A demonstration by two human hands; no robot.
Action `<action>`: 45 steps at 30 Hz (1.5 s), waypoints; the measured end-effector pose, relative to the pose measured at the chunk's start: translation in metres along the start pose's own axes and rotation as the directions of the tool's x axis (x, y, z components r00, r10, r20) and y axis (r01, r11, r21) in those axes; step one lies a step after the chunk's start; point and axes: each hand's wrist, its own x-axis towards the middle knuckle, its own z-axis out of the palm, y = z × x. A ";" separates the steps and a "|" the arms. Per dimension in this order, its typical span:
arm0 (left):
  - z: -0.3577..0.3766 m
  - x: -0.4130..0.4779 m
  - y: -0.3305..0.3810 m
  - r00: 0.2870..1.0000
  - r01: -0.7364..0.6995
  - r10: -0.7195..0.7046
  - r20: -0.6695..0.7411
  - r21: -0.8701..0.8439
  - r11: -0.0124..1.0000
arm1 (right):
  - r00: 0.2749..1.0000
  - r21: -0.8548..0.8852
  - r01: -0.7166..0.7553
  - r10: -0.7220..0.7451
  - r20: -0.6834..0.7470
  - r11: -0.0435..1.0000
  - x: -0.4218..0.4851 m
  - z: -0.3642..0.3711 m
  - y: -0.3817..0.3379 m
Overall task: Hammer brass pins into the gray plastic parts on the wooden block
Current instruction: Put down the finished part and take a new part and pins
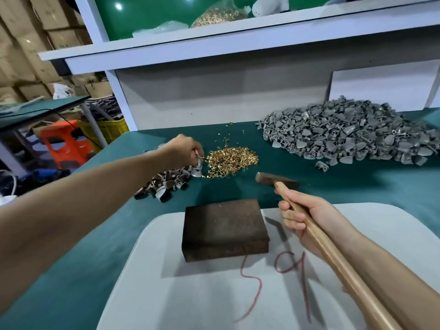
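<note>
A big heap of gray parts lies well apart from the wooden block, which is bare, so most work seems left. A shelf bag holds brass pieces. A smaller pile may be finished. The right hand grips the hammer. The left hand seems to pinch one gray part beside the loose brass pins.

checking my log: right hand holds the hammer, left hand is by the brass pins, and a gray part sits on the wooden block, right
One slip: the head view shows no gray part on the wooden block; the gray parts lie in piles on the table. The right hand does hold the hammer, the left hand is by the brass pins.
</note>
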 end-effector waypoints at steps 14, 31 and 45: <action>0.019 -0.020 -0.002 0.987 -0.115 0.102 0.128 0.100 0.988 | 0.999 -0.009 -0.018 0.017 -0.046 1.000 0.001 -0.002 0.002; -0.033 -0.142 0.053 0.803 -0.553 0.594 0.055 -0.304 0.776 | 0.960 -0.439 -0.062 -0.066 -0.271 0.896 -0.012 0.014 -0.003; -0.030 -0.172 0.044 0.923 -0.360 0.379 -0.062 -0.483 0.798 | 0.845 -0.881 -0.378 -0.495 -0.203 -0.284 -0.039 0.035 -0.018</action>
